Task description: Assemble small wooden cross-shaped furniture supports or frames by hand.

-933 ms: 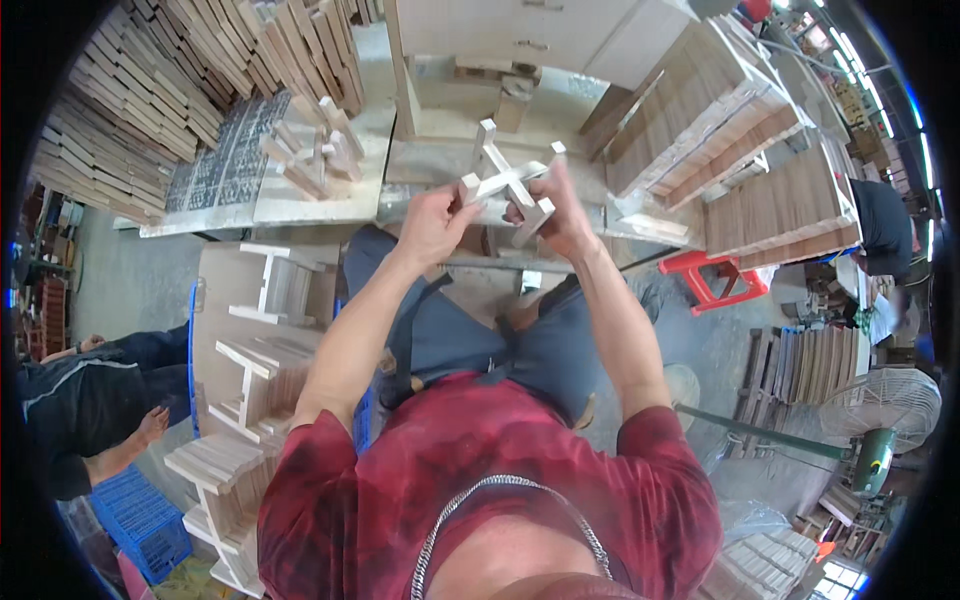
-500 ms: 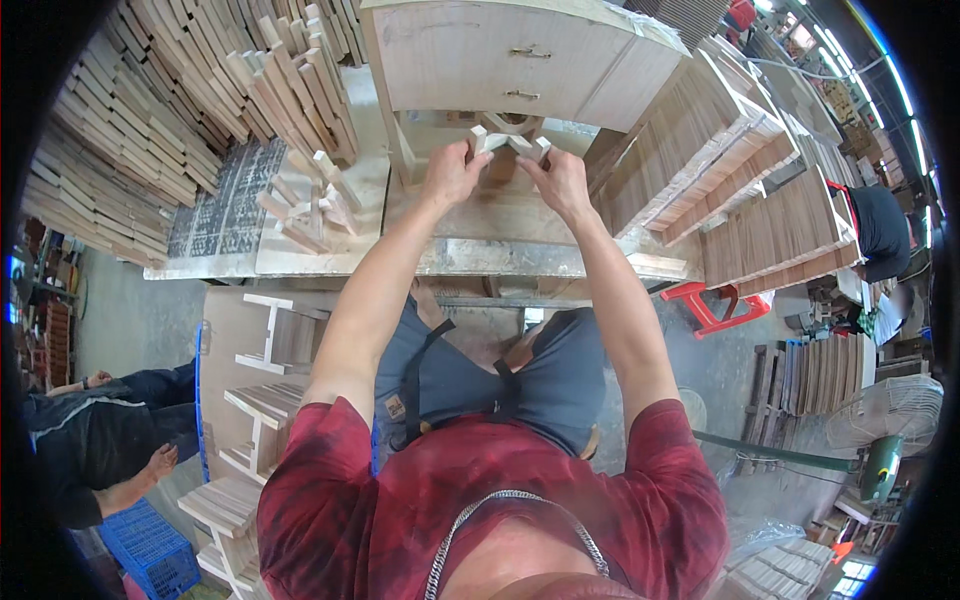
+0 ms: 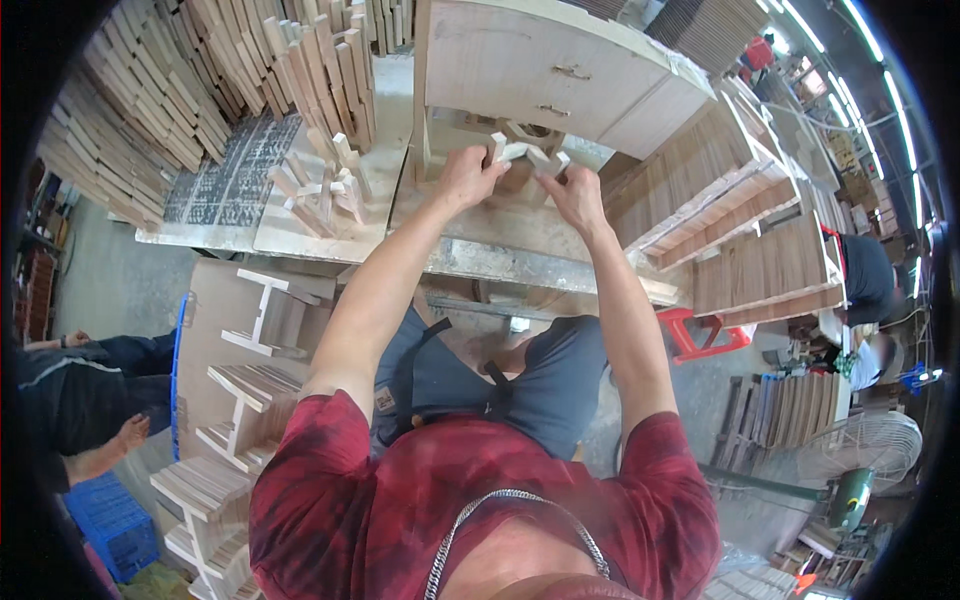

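My left hand [image 3: 468, 180] is closed on the left end of a small pale wooden frame [image 3: 516, 152], made of short bars joined at angles. Its right end is gripped by my right hand [image 3: 575, 196], so the piece spans both hands above the workbench [image 3: 480, 222]. Just beyond it stands a wooden cabinet [image 3: 560, 75] with two small metal handles. A dark opening below the cabinet's front is partly hidden by the frame and my fingers. To the left, a cluster of similar pale wooden pieces [image 3: 322, 190] rests on a light board.
Stacked wooden strips [image 3: 150, 120] fill the bench's far left. Wooden box carcasses [image 3: 690, 190] stand on the right, above a red plastic stool [image 3: 700, 335]. Assembled wooden pieces [image 3: 265, 315] lie at my left near another person [image 3: 90, 400]. A fan [image 3: 860, 470] stands at lower right.
My view has turned, so the bench and cabinet sit farther right in the picture. Both hands still hold the wooden frame, which is tilted a little more.
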Demonstrator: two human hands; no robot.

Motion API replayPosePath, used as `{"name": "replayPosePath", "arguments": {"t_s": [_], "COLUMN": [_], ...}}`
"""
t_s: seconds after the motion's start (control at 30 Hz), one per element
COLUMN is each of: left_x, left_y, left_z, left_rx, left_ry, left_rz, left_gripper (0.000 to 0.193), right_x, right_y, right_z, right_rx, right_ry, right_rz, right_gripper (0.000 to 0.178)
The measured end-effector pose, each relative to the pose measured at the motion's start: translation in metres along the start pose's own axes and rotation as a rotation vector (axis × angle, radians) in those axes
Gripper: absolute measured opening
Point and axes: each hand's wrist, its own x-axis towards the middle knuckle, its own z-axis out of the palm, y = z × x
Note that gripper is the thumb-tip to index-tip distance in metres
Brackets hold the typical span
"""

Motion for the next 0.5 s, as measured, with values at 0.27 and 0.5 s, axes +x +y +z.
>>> {"name": "replayPosePath", "arguments": {"t_s": [0.27,0.5], "left_x": [-0.083,-0.141], "left_y": [0.007,-0.052], "left_z": [-0.089,-0.152], "left_rx": [-0.789,-1.073], "left_ry": [-0.354,-0.294], "left_rz": [-0.468,-0.432], "left_gripper": [0.031,0.036], "right_x": [-0.081,-0.079], "right_y": [-0.072,-0.105], "right_z": [-0.073,0.0], "right_rx": [-0.148,0.233], "right_ry": [-0.184,-0.085], "right_rz": [-0.703,-0.784], "right_gripper": [0.051,0.044]}}
